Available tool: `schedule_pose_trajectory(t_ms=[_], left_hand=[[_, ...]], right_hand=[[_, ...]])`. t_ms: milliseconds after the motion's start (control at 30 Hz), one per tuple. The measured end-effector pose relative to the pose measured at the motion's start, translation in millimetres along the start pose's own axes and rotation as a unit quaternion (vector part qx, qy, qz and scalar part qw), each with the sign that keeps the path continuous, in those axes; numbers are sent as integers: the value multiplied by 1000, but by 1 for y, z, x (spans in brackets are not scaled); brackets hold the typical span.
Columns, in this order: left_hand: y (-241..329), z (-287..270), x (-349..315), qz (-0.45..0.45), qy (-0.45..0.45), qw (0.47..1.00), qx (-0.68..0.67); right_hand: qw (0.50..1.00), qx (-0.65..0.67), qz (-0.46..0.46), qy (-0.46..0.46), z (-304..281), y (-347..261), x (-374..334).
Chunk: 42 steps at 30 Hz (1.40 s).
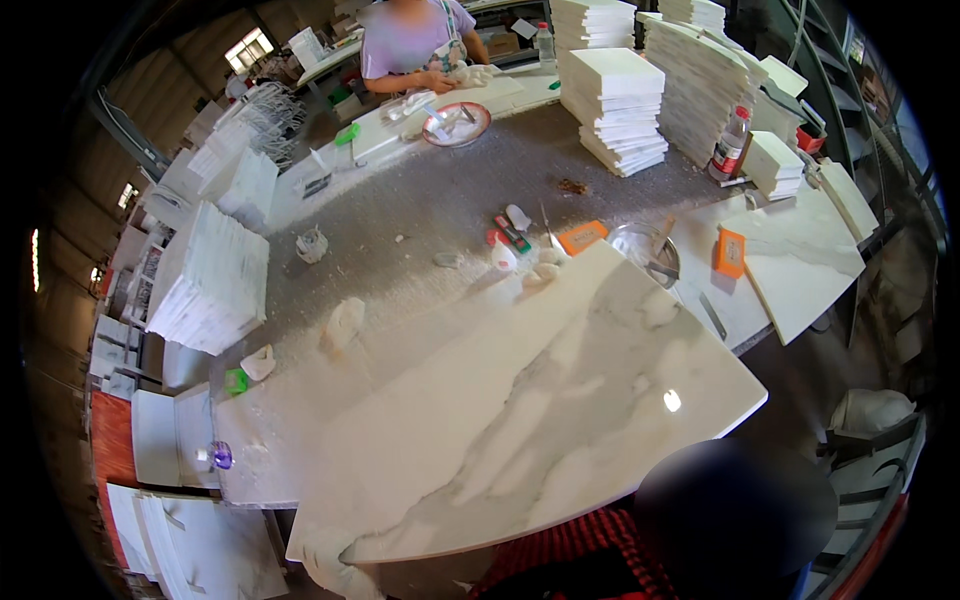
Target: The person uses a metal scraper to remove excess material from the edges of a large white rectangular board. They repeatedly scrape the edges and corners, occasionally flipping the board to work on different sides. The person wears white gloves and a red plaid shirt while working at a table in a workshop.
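A large white tile with grey marble veining point(520, 400) lies slanted across the near part of the grey work table point(440, 200). My left hand point(330, 565), in a white glove, grips the tile's near left corner at the bottom of the head view. My right hand is not visible; a dark blurred shape point(735, 510) and a red checked sleeve point(580, 555) cover the lower right. Small white rags point(343, 322) lie just beyond the tile's far edge.
Stacks of white tiles stand at the left point(210, 280), back centre point(612, 105) and back right point(700, 85). A metal bowl point(645, 250), orange pads point(730, 252), a plastic bottle point(730, 145) and another veined tile point(800, 255) sit at right. A person in a lilac shirt point(405, 40) works across the table beside a red-rimmed dish point(457, 124).
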State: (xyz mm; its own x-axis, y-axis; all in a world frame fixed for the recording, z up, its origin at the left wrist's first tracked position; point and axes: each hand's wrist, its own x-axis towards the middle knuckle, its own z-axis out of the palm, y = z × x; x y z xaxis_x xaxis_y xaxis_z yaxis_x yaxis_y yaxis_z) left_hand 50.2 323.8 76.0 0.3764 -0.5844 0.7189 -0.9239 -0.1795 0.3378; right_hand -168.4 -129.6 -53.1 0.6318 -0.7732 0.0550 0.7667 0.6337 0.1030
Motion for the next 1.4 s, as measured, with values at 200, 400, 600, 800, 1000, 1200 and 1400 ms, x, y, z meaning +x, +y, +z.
schedule_pose_trajectory(t_ms=[200, 400, 600, 800, 1000, 1200, 1400], left_hand=[[27, -4, -43, 94, -76, 990, 75], [37, 17, -98, 2, -91, 990, 104], [55, 53, -133, -40, -116, 977, 175], [72, 82, -137, -71, -115, 971, 196], [87, 99, -135, -93, -186, 955, 210], [69, 119, -162, -66, -164, 964, 198], [49, 122, -178, -24, -159, 968, 192]], right_hand=[[989, -10, 132, -59, -10, -21, 20], [947, 26, 297, -117, -26, -28, 48], [938, 28, 322, -122, -28, -38, 53], [983, -52, 177, 9, -39, -45, 50], [978, -128, 161, -37, 32, -36, 0], [966, -214, 144, -25, 51, -36, -8], [956, -264, 129, 2, 56, -28, -18]])
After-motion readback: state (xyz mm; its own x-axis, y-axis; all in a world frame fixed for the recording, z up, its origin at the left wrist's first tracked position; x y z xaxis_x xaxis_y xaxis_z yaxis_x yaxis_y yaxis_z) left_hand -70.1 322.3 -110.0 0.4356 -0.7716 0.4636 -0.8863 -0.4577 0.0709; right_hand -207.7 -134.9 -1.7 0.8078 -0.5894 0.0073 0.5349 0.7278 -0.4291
